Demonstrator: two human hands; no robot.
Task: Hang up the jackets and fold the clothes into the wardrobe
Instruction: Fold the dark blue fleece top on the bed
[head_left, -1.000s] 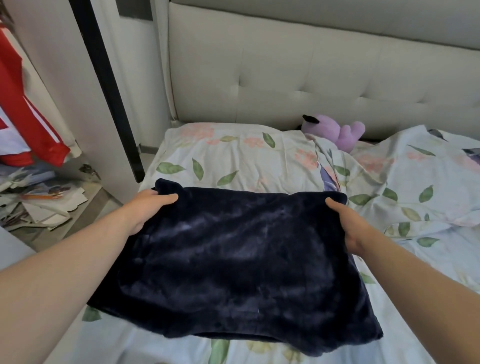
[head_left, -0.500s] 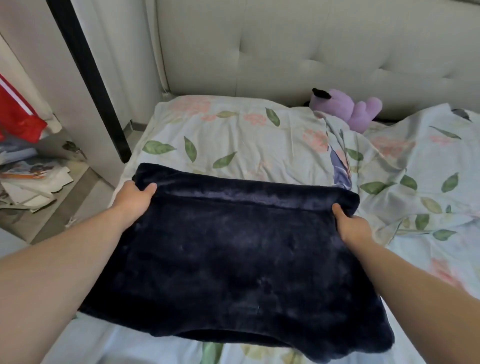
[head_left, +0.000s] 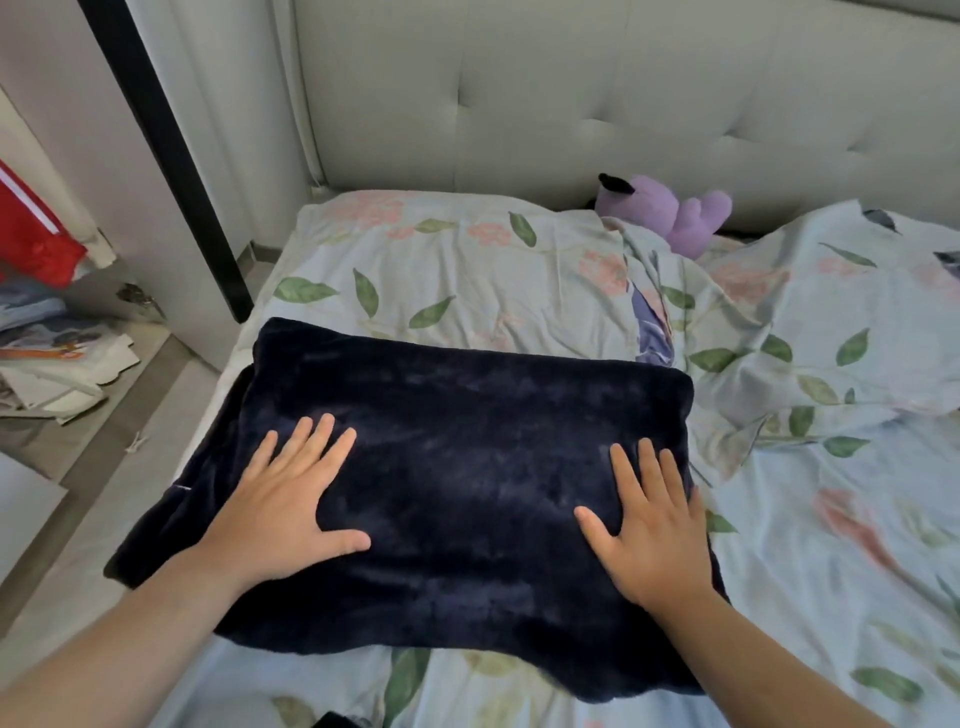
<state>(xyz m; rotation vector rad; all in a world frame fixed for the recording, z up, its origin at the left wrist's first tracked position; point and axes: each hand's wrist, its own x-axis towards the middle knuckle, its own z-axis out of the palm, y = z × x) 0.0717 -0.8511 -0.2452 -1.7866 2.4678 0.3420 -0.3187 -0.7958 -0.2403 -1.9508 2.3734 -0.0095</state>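
Observation:
A folded dark navy fleece garment (head_left: 457, 467) lies flat on the floral bed sheet (head_left: 831, 519), near the bed's left edge. My left hand (head_left: 291, 499) rests palm down on its left half, fingers spread and straight. My right hand (head_left: 649, 530) presses flat on its right half, fingers straight too. Neither hand grips the fabric. The wardrobe stands open at the far left, with a red jacket (head_left: 36, 239) hanging inside it.
A floral pillow (head_left: 457, 270) and a purple plush toy (head_left: 675, 213) lie at the padded headboard (head_left: 571, 93). A rumpled floral duvet (head_left: 841, 312) fills the right side. Papers and boxes (head_left: 57, 364) are piled on the wardrobe floor. A black-edged wardrobe panel (head_left: 171, 156) stands beside the bed.
Both hands let go of the garment's far corners after laying the fold down. They moved back toward me and now lie flat on top of it.

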